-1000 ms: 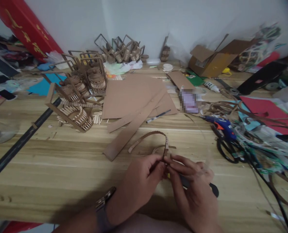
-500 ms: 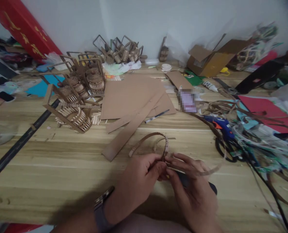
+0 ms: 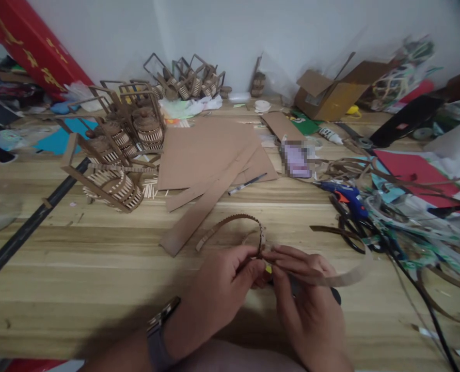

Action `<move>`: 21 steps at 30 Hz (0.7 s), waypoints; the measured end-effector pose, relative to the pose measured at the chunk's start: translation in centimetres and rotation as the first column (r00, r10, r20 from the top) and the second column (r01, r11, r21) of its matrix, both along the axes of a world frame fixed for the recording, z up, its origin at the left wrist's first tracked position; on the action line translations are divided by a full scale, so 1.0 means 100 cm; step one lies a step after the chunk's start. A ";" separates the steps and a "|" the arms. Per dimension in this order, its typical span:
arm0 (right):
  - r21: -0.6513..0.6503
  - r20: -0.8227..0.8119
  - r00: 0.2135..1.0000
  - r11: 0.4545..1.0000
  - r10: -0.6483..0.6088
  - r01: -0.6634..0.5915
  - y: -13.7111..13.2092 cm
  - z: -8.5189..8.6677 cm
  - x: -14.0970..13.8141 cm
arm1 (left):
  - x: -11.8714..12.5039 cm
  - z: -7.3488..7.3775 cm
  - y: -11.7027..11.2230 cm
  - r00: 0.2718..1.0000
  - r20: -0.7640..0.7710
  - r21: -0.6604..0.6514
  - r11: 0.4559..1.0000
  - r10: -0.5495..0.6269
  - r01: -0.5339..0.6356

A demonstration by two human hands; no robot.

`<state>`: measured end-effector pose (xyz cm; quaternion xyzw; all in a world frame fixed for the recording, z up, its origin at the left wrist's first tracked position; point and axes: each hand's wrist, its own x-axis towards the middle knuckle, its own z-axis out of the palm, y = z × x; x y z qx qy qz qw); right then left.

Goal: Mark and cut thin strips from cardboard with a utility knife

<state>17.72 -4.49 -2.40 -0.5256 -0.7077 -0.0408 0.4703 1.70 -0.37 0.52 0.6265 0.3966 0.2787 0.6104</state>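
Note:
My left hand [image 3: 218,289] and my right hand [image 3: 307,305] meet at the near middle of the wooden table [image 3: 78,268]. Both pinch a narrow corrugated cardboard strip [image 3: 233,222]. One end arcs up and away to the left. A thin peeled layer [image 3: 349,274] curves off to the right from my right fingers. A dark tool [image 3: 335,296] with a yellow bit lies under my right hand; how it is held is hidden. A watch sits on my left wrist.
Flat cardboard sheets and long strips [image 3: 210,155] lie beyond my hands. Small cardboard lantern models [image 3: 117,150] stand at the left. A blue glue gun [image 3: 346,194], black scissors [image 3: 349,232], cables and paper scraps crowd the right. An open carton [image 3: 330,98] sits at the back.
The thin peeled layer has lengthened and swung out to the right of my right hand. My hands stay together at the same spot.

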 end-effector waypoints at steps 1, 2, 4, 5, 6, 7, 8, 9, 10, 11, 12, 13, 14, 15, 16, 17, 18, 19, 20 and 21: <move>0.005 0.038 0.999 1.000 -0.003 0.003 0.001 0.002 0.000 | 0.001 0.000 0.000 1.000 -0.004 0.002 1.000 0.010 -0.009; 0.006 0.072 0.997 1.000 -0.011 0.011 0.001 0.003 -0.001 | 0.001 0.000 0.000 1.000 -0.008 0.003 1.000 0.021 -0.021; 0.006 0.126 0.992 1.000 -0.030 0.030 0.001 0.004 -0.001 | 0.002 0.000 -0.001 0.999 -0.020 0.016 0.999 0.042 -0.041; 0.010 0.139 0.990 0.999 -0.036 0.035 0.000 0.003 0.000 | 0.002 -0.001 -0.002 0.999 -0.024 0.025 0.999 0.044 -0.044; 0.014 0.140 0.989 0.999 -0.039 0.037 0.000 0.003 0.000 | 0.002 -0.001 -0.003 0.999 -0.027 0.036 0.998 0.044 -0.043; 0.012 0.125 0.991 0.999 -0.043 0.041 -0.001 0.002 0.000 | 0.002 -0.001 -0.004 0.999 -0.033 0.046 0.998 0.040 -0.039; 0.005 0.095 0.995 0.999 -0.043 0.043 -0.002 0.000 0.001 | 0.001 -0.002 -0.004 0.999 -0.037 0.050 0.998 0.035 -0.033; -0.009 0.048 0.998 0.999 -0.040 0.041 -0.002 -0.001 0.001 | 0.000 -0.002 -0.005 0.999 -0.040 0.047 0.999 0.026 -0.024; -0.026 -0.013 0.999 0.999 -0.037 0.037 -0.003 -0.002 0.001 | -0.001 -0.002 -0.005 0.999 -0.038 0.037 0.999 0.016 -0.015; -0.042 -0.070 0.997 0.999 -0.032 0.029 -0.003 -0.003 0.001 | -0.003 -0.001 -0.004 0.999 -0.033 0.026 1.000 0.009 -0.008; -0.046 -0.107 0.994 0.999 -0.021 0.016 -0.002 -0.004 0.001 | -0.004 -0.001 -0.004 0.999 -0.034 0.023 1.000 0.003 -0.002; -0.042 -0.113 0.993 0.999 -0.013 0.009 -0.002 -0.004 0.000 | -0.005 -0.001 -0.003 0.999 -0.041 0.025 1.000 0.001 0.000; -0.029 -0.092 0.996 1.000 -0.006 0.003 -0.001 -0.003 0.000 | -0.006 0.000 -0.002 0.999 -0.052 0.032 0.999 -0.001 0.003; -0.012 -0.048 0.999 1.000 0.001 -0.001 0.000 -0.002 -0.001 | -0.006 0.000 -0.001 0.998 -0.062 0.041 0.999 -0.004 0.006; 0.004 0.008 1.000 1.000 0.007 -0.007 0.001 -0.001 -0.002 | -0.006 0.001 0.000 0.998 -0.070 0.048 0.999 -0.003 0.007; 0.013 0.053 0.999 1.000 0.007 -0.008 0.002 0.001 -0.002 | -0.006 0.001 0.000 0.997 -0.073 0.052 0.999 -0.003 0.006; 0.015 0.084 0.996 1.000 0.004 -0.005 0.003 0.002 -0.003 | -0.005 0.001 0.001 0.998 -0.069 0.051 0.999 0.002 0.002; 0.008 0.104 0.995 1.000 0.000 -0.001 0.003 0.003 -0.003 | -0.005 0.002 0.001 0.998 -0.062 0.050 0.999 0.008 -0.005; -0.003 0.122 0.993 1.000 -0.005 0.005 0.003 0.004 -0.004 | -0.004 0.001 0.001 0.998 -0.054 0.053 0.999 0.017 -0.014; -0.012 0.141 0.990 1.000 -0.015 0.017 0.004 0.004 -0.004 | -0.004 0.001 0.001 0.999 -0.046 0.056 0.998 0.025 -0.022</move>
